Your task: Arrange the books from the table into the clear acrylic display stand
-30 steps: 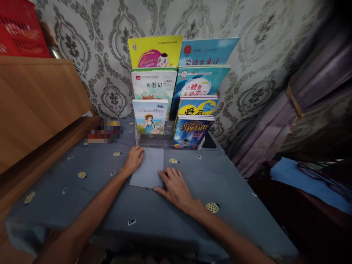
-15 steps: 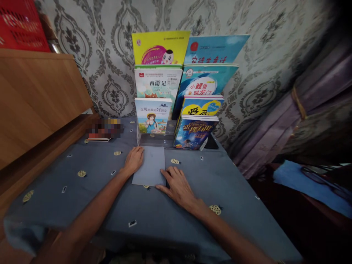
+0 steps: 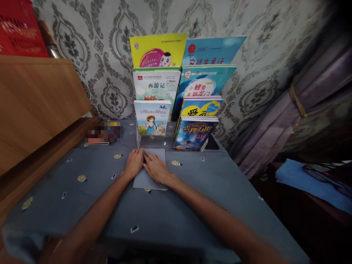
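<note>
A thin, plain grey-blue booklet (image 3: 143, 180) lies flat on the cloth-covered table, in front of a clear book rack (image 3: 155, 142). My left hand (image 3: 134, 162) rests along the booklet's upper left edge, fingers stretched forward. Lying flat across the upper middle of the booklet is my right hand (image 3: 156, 167), its fingertips close beside my left hand. Neither hand is wrapped round anything. Just ahead, the rack holds a white book with a girl in a hat (image 3: 152, 119) and a dark blue book (image 3: 194, 135).
Taller books stand behind in the rack, among them a yellow-green one (image 3: 159, 49) and a blue one (image 3: 213, 47). A blurred-out book (image 3: 103, 132) lies at the left, beside a wooden cabinet (image 3: 41, 106). A curtain (image 3: 277, 135) hangs at the right.
My right hand has moved from the booklet's right edge up and left onto its surface, next to my left hand. My left hand stays at the left edge.
</note>
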Tool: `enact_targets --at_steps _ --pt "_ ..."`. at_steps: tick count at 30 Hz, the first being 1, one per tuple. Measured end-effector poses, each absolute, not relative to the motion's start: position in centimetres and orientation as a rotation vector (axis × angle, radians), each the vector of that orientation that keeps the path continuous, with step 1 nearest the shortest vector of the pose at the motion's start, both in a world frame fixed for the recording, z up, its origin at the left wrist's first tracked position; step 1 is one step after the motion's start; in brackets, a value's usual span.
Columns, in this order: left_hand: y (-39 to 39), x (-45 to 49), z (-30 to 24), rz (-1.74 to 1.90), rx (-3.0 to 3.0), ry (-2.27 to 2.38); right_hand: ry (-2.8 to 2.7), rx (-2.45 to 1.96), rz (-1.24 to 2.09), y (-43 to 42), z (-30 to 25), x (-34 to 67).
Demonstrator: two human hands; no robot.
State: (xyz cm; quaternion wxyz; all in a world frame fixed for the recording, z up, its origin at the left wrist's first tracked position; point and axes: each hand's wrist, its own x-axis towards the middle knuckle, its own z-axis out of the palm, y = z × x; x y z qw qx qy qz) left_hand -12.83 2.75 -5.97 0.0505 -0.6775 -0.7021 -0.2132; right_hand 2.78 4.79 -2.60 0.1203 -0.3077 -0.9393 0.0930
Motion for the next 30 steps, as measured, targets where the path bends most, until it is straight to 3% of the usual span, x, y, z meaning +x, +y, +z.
enact_targets --at_steps 7,30 --pt "2.9 -13.0 -6.2 -0.668 -2.062 -2.133 -2.747 -0.876 0.238 7.4 -4.0 0.6" --pt "2.8 -13.2 -6.2 -0.719 -2.044 -2.143 -2.650 -1.177 0.216 8.9 -4.6 7.6"
